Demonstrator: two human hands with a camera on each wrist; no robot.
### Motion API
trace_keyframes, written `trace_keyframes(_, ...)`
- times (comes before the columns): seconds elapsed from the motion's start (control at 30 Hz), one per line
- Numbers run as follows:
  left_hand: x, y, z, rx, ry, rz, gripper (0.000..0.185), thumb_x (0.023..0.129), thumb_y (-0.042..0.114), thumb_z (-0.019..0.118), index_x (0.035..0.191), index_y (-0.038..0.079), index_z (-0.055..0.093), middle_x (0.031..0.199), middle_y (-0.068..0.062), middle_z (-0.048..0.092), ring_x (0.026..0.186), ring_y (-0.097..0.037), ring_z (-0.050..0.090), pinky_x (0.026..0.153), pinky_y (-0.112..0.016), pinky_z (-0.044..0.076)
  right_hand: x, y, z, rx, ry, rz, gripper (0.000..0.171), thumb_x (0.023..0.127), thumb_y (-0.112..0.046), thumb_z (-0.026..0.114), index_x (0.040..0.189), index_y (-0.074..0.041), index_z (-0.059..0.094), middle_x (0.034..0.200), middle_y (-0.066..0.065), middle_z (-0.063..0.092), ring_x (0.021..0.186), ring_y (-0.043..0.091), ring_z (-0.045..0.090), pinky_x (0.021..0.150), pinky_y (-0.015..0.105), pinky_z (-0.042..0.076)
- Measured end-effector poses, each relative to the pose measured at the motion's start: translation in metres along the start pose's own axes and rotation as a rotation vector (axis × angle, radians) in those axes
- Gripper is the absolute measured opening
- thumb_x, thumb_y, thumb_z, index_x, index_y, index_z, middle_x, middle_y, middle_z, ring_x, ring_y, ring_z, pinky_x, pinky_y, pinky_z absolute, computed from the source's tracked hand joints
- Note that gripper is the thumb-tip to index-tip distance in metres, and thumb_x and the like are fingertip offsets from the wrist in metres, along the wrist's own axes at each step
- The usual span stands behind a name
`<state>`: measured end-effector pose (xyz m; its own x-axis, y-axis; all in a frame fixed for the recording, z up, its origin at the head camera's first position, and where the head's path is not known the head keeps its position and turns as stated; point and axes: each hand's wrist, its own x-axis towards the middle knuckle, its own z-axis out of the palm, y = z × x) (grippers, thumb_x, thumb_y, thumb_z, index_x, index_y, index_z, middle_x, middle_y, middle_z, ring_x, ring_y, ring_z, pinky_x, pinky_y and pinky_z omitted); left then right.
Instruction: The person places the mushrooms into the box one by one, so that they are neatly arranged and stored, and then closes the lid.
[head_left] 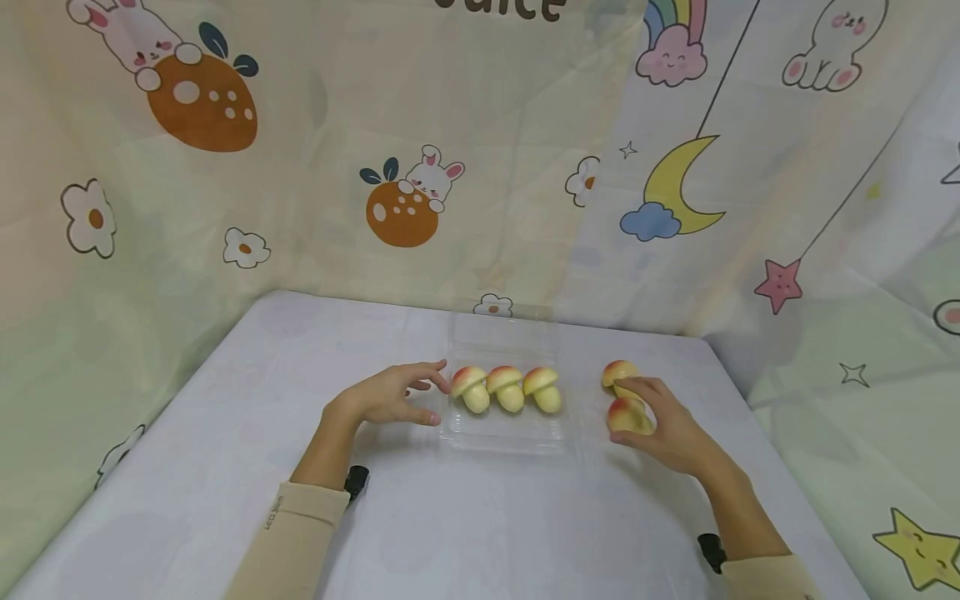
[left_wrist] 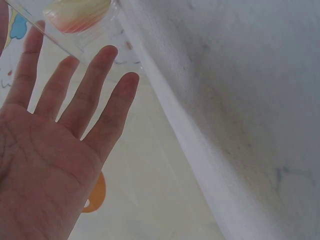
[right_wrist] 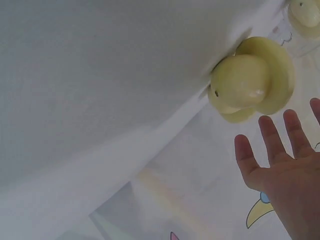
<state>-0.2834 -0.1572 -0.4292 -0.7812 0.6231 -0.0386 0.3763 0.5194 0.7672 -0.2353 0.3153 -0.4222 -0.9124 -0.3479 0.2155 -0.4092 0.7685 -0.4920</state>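
White table stretching wide | clear container lying near its far edge | left hand spreading fingers at the container's left side | right hand spreading round the nearer loose mushroom, touch unclear; farther mushroom sitting behind | three mushrooms lining up inside the container!

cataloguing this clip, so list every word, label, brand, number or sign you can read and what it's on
"Juice", its top cut off by the head view's edge: on the patterned backdrop.
Small lettering on the left sleeve: too small to read surely.
No readable text on the mushroom-shaped pieces or clear plastic box.
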Motion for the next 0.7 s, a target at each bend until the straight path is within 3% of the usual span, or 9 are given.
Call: trace_keyframes(0.7,-0.001,0.002,0.001,-0.018,-0.001,-0.009,0.049,0.087,0.033,0.084,0.130,0.018,0.065,0.169,-0.006,0.028,0.139,-0.038,0.051,0.117,-0.060,0.037,-0.009,0.020,-0.001,0.005,-0.041,0.004,0.070,0.086,-0.025,0.085,0.145,-0.005,0.052,0.141,0.020,0.048,0.126,0.043,0.056,0.100,0.060,0.052)
